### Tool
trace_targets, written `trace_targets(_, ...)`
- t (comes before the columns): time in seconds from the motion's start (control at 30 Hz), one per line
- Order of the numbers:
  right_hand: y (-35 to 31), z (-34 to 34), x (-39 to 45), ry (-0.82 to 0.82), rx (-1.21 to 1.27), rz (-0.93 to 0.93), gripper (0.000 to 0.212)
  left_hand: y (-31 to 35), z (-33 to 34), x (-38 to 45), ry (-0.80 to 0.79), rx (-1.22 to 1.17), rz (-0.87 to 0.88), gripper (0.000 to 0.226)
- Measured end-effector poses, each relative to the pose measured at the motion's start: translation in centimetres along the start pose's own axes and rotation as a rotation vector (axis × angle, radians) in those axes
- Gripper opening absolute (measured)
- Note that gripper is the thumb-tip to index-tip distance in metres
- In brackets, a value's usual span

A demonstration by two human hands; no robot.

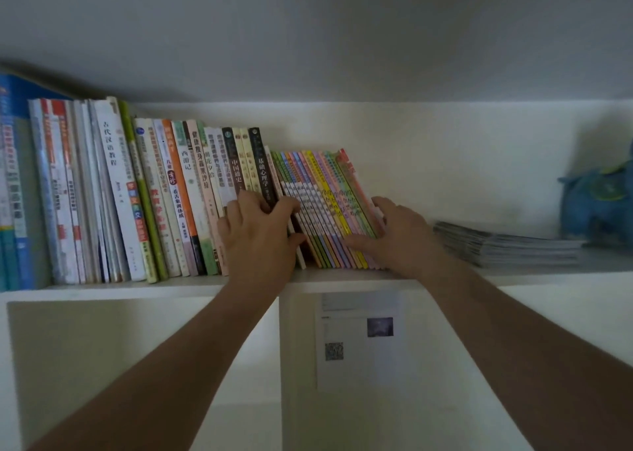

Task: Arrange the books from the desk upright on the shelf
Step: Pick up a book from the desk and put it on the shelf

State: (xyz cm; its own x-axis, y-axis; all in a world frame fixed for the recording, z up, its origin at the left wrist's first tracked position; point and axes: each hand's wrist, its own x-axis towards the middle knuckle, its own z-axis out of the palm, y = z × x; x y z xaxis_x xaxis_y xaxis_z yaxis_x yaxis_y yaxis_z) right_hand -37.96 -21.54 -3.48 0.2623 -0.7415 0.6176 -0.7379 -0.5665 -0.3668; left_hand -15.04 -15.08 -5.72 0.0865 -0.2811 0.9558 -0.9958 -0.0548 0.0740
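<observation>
white shelf (342, 281) front edge: thin colourful books (325, 207) lean left, spines toward viewer; right hand (394, 234) flat-fingered on outer cover, nearer; left hand (260, 234) curled gripping dark spines (260, 163).

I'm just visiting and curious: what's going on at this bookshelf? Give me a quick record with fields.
Place: white wooden shelf, upper level
Standing row: taller mixed books, roughly upright, at left
Being handled: set of thin pastel-spined books, leaning left
Left hand: resting against the book spines where the tall row meets the thin set
Right hand: open, pressing flat on the right side of the thin set
Lying flat: grey stack of booklets, to the right
Far right: blue plush toy
</observation>
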Motion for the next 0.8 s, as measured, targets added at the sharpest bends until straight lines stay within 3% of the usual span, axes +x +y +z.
trace_targets(0.07,0.6,0.2,0.1,0.014,-0.134,0.077,0.091,0.7,0.1,-0.1,0.014,-0.054,0.106,0.037)
trace_targets(0.17,0.6,1.0,0.2,0.001,-0.184,0.103,0.084,2.6,-0.7,0.9,0.052,-0.216,0.218,0.040)
trace_targets(0.3,1.9,0.4,0.2,-0.100,-0.054,0.019,0.075,7.3,-0.8,5.2,0.152,-0.313,0.512,0.029)
trace_targets(0.4,3.8,-1.7,-0.4,-0.236,0.079,-0.040,0.062,9.0,1.7,8.2,0.132,-0.235,0.674,0.026)
trace_targets(0.53,5.9,-2.8,0.4,-0.251,0.066,-0.040,0.036,9.3,5.2,9.0,-0.017,0.133,0.640,0.045)
trace_targets(0.63,6.4,-2.5,0.9,-0.231,0.051,-0.023,0.026,10.9,5.2,9.4,-0.050,0.188,0.667,0.046)
trace_targets(0.8,6.1,-1.5,0.2,-0.254,-0.037,-0.112,0.042,8.8,4.5,8.0,-0.043,0.203,0.684,0.050)
